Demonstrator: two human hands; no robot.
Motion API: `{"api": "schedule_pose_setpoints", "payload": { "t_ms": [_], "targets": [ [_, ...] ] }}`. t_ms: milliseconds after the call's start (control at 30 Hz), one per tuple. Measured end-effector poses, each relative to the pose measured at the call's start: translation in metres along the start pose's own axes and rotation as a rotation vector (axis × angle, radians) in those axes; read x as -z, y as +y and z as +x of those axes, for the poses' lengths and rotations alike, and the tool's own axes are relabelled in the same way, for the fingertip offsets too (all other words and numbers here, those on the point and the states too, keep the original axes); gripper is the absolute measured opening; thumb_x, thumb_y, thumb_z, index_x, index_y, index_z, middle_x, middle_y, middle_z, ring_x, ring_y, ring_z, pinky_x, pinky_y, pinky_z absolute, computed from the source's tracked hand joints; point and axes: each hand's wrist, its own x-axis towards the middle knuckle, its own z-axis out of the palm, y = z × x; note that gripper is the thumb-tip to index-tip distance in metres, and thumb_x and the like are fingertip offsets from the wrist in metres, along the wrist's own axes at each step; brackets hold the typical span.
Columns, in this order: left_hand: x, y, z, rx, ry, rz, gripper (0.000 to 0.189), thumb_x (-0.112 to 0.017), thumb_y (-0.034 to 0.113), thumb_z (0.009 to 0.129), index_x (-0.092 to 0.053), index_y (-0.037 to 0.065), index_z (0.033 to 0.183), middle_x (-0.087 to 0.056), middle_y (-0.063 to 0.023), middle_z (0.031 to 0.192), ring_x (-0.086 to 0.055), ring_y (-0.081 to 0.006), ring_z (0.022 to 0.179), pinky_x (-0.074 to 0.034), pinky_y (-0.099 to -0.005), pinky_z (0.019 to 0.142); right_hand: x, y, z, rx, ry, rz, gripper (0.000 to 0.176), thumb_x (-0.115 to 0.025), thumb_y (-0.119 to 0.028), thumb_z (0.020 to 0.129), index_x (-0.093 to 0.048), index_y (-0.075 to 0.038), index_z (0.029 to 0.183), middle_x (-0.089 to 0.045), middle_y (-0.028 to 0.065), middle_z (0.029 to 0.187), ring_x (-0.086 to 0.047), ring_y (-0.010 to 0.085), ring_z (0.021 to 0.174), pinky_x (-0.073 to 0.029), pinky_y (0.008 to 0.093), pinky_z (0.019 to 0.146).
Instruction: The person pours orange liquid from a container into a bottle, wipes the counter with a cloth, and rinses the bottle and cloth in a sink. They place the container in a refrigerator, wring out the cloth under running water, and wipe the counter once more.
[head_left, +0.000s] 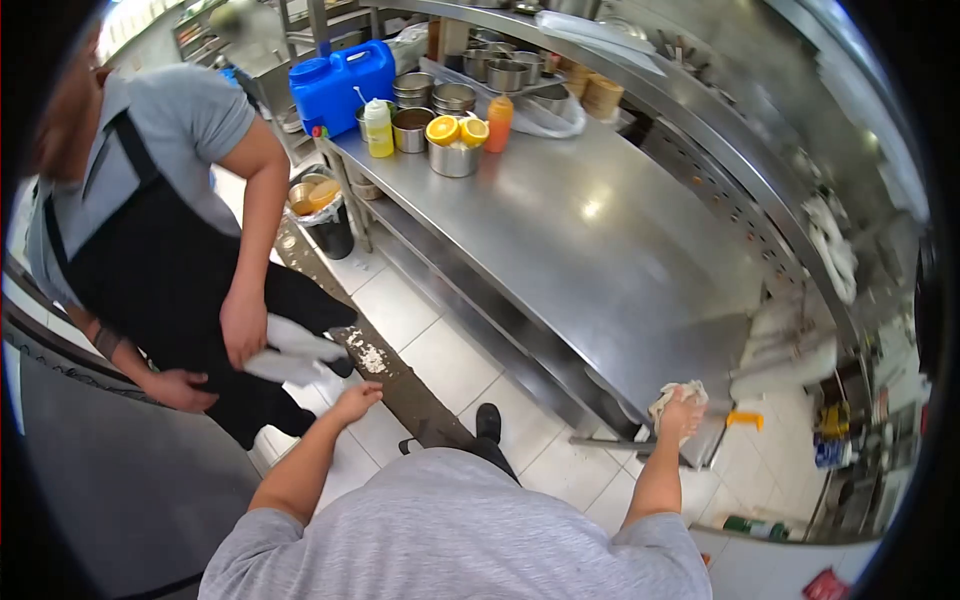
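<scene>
My right hand (682,418) is closed on a crumpled pale cloth (672,397) at the near right corner of the steel table (600,260). My left hand (357,400) is held out over the floor, its fingers drawn together; whether anything is between them is too small to tell. Close to it hangs a white cloth (290,352), held by a co-worker (160,230) in a dark apron. Toward the table's far left end, orange halves (457,130) rest on a metal pot (453,160), between a yellow bottle (378,128) and an orange bottle (499,124).
A blue jerrycan (343,85) and several metal containers (412,128) crowd the table's far left end. The co-worker stands close on my left. A bin (325,225) stands beyond. Scraps (371,358) lie on the floor channel. Shelving (740,150) runs along the table's far side.
</scene>
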Motion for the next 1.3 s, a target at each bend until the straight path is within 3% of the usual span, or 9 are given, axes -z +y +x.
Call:
{"api": "schedule_pose_setpoints", "payload": {
  "t_ms": [67, 133, 300, 433, 567, 833, 1033, 1167, 1300],
  "targets": [
    [-0.018, -0.02, -0.007, 0.19, -0.046, 0.129, 0.049, -0.064, 0.038, 0.087, -0.061, 0.004, 0.122, -0.067, -0.0175, 0.111, -0.063, -0.028, 0.103, -0.047, -0.0365, 0.092, -0.002, -0.063, 0.007, -0.236, 0.106, -0.02, 0.079, -0.036, -0.064, 0.092, -0.035, -0.006, 0.146, -0.024, 0.0231, 0.153, -0.022, 0.0421, 0.141, -0.021, 0.057, 0.111],
    [-0.022, -0.038, -0.02, 0.248, -0.175, 0.42, 0.048, -0.064, 0.039, 0.085, -0.063, 0.006, 0.121, -0.067, -0.0185, 0.111, -0.064, -0.0302, 0.103, -0.049, -0.0377, 0.091, 0.022, -0.158, 0.034, -0.06, 0.075, -0.103, 0.074, -0.037, -0.062, 0.092, -0.041, -0.008, 0.143, -0.027, 0.0215, 0.153, -0.024, 0.0403, 0.14, -0.025, 0.0576, 0.108],
    [-0.027, -0.017, -0.051, 0.518, 0.122, -0.031, 0.045, -0.065, 0.032, 0.086, -0.064, 0.001, 0.119, -0.069, -0.0185, 0.107, -0.066, -0.0271, 0.098, -0.051, -0.0351, 0.087, -0.025, -0.395, 0.027, 0.567, 0.16, 0.072, 0.072, -0.045, -0.058, 0.09, -0.047, -0.006, 0.139, -0.03, 0.0203, 0.151, -0.025, 0.0371, 0.14, -0.026, 0.0546, 0.108],
    [-0.006, 0.055, -0.006, 0.431, 0.183, -0.099, 0.039, -0.064, 0.023, 0.091, -0.061, -0.001, 0.121, -0.068, -0.008, 0.097, -0.061, -0.0153, 0.085, -0.05, -0.0296, 0.079, -0.038, -0.526, -0.095, 1.087, 0.026, 0.273, 0.065, -0.053, -0.048, 0.089, -0.047, -0.008, 0.139, -0.023, 0.0173, 0.155, -0.017, 0.0367, 0.144, -0.015, 0.052, 0.115],
    [0.051, 0.128, 0.091, 0.14, 0.266, -0.21, 0.035, -0.06, 0.019, 0.094, -0.06, -0.001, 0.123, -0.067, -0.0075, 0.11, -0.059, -0.0134, 0.1, -0.047, -0.0302, 0.089, -0.042, -0.582, -0.155, 1.407, 0.057, 0.414, 0.055, -0.056, -0.039, 0.089, -0.051, -0.012, 0.136, -0.031, 0.0157, 0.151, -0.026, 0.0358, 0.139, -0.02, 0.0512, 0.113],
    [0.192, 0.206, 0.286, -0.133, 0.101, -0.09, 0.033, -0.058, 0.02, 0.095, -0.059, 0.002, 0.123, -0.066, -0.0061, 0.106, -0.06, -0.0139, 0.096, -0.046, -0.0291, 0.087, -0.025, -0.671, -0.175, 1.468, 0.081, 0.489, 0.029, -0.066, -0.023, 0.08, -0.062, -0.018, 0.108, -0.054, 0.0073, 0.102, -0.052, 0.0286, 0.1, -0.043, 0.0444, 0.085],
    [0.26, 0.182, 0.327, -0.104, -0.075, -0.005, 0.036, -0.06, 0.024, 0.094, -0.06, 0.001, 0.122, -0.067, -0.0094, 0.109, -0.061, -0.0155, 0.097, -0.047, -0.0301, 0.087, -0.02, -0.65, -0.161, 1.042, 0.11, 0.399, 0.026, -0.065, -0.025, 0.083, -0.065, -0.012, 0.106, -0.055, 0.0117, 0.1, -0.053, 0.0317, 0.095, -0.044, 0.0449, 0.082],
    [0.293, 0.104, 0.326, 0.047, -0.011, -0.038, 0.033, -0.06, 0.021, 0.092, -0.062, 0.002, 0.119, -0.068, -0.0129, 0.108, -0.064, -0.0209, 0.095, -0.049, -0.0328, 0.085, -0.048, -0.635, -0.09, 0.485, 0.176, 0.547, 0.031, -0.064, -0.02, 0.084, -0.064, -0.007, 0.112, -0.056, 0.0151, 0.103, -0.052, 0.0349, 0.098, -0.043, 0.0458, 0.084],
    [0.312, 0.092, 0.314, 0.155, -0.015, -0.167, 0.033, -0.06, 0.019, 0.092, -0.062, 0.0, 0.118, -0.068, -0.011, 0.104, -0.063, -0.0187, 0.092, -0.049, -0.0319, 0.083, -0.055, -0.677, -0.057, 0.563, 0.15, 0.766, 0.033, -0.063, -0.019, 0.084, -0.064, -0.006, 0.114, -0.055, 0.0149, 0.111, -0.05, 0.0349, 0.105, -0.041, 0.0458, 0.089]
  ]
}}
